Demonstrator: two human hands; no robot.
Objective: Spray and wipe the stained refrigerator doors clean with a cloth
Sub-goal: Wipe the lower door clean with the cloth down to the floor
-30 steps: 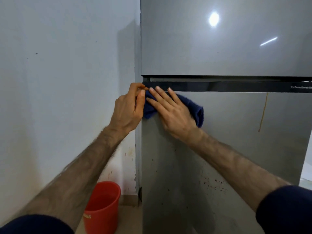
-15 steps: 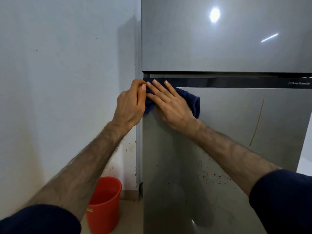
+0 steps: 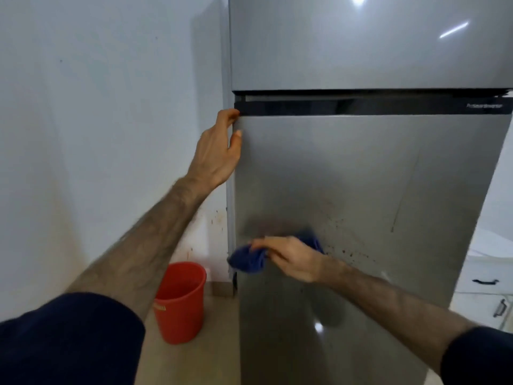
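A grey two-door refrigerator fills the right of the view. Its lower door [image 3: 361,168] carries brown specks [image 3: 347,245] and a thin streak [image 3: 402,201] on the right. My right hand [image 3: 291,258] presses a dark blue cloth [image 3: 247,259] flat against the lower door near its left edge, about halfway down. My left hand [image 3: 219,151] grips the lower door's top left corner, fingers curled round the edge. The upper door [image 3: 361,43] is above a black strip [image 3: 361,107]. No spray bottle is visible.
A red bucket [image 3: 180,298] stands on the tiled floor left of the fridge, against a white wall [image 3: 97,120] with brown splashes low down. White cabinets with dark handles [image 3: 485,282] sit at the right edge.
My right hand has swept the cloth down from the lower door's top left corner to about mid-height. My left hand stays on the corner edge.
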